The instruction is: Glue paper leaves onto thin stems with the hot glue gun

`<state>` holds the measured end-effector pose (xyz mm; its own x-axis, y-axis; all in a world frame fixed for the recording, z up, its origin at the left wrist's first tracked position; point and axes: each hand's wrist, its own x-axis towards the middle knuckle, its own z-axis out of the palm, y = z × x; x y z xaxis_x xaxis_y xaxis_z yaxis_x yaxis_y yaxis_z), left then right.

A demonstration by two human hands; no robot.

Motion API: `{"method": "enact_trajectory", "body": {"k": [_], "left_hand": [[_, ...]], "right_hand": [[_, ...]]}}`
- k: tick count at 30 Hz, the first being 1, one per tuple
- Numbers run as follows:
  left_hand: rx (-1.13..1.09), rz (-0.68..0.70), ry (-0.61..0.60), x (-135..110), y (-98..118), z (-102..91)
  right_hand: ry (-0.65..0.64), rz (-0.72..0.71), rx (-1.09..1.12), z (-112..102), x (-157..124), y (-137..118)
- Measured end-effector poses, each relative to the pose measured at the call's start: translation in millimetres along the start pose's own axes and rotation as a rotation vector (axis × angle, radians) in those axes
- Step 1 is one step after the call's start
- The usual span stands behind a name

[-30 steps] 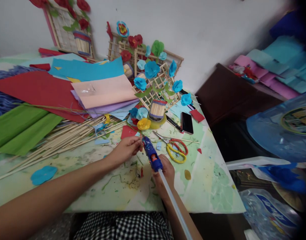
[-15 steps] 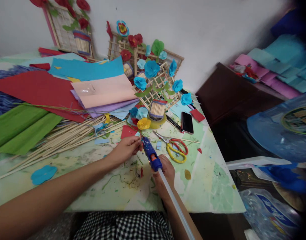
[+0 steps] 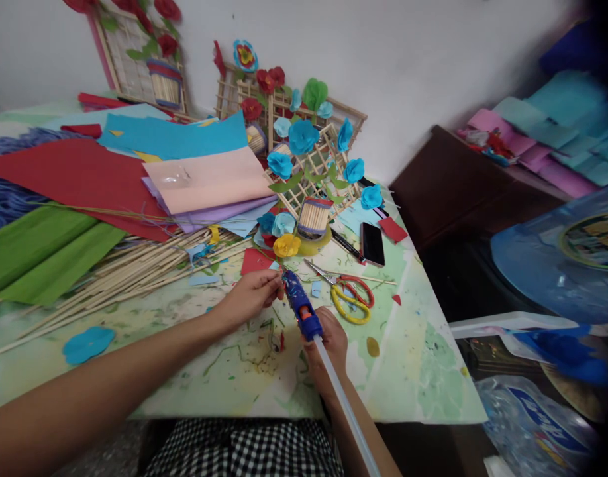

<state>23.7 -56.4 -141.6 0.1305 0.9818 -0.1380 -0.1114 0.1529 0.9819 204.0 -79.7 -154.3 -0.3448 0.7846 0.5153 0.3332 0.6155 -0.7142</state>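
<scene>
My right hand (image 3: 328, 344) is wrapped round the handle of a blue glue gun (image 3: 300, 305) with a clear glue stick (image 3: 344, 404) sticking out of its back. The gun's nozzle points up and left at my left hand (image 3: 252, 295). That hand's fingers are pinched on a small piece right at the nozzle; the piece is too small to make out. Both hands hover over the stained table top (image 3: 408, 358). A yellow paper flower (image 3: 286, 246) lies just beyond the nozzle.
Scissors with yellow and red handles (image 3: 348, 293) lie right of the gun, a black phone (image 3: 371, 244) behind them. Bamboo sticks (image 3: 120, 275), coloured paper sheets (image 3: 150, 172) and lattice frames with paper flowers (image 3: 308, 152) fill the left and back. A dark cabinet (image 3: 463, 192) stands to the right.
</scene>
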Motion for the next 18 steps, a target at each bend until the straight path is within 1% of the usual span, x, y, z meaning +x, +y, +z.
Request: {"method": "enact_trajectory", "body": {"k": [11,18], "left_hand": [[-0.017,-0.011,0.005,1.5,-1.1,-2.1],[0.022,0.010,0.006,0.5,-1.5,-2.5]], "right_hand": [[-0.029,0.035,0.027,-0.8,-1.2,-4.3],[-0.002,0.024,0.026,-0.5,1.3,-3.2]]}}
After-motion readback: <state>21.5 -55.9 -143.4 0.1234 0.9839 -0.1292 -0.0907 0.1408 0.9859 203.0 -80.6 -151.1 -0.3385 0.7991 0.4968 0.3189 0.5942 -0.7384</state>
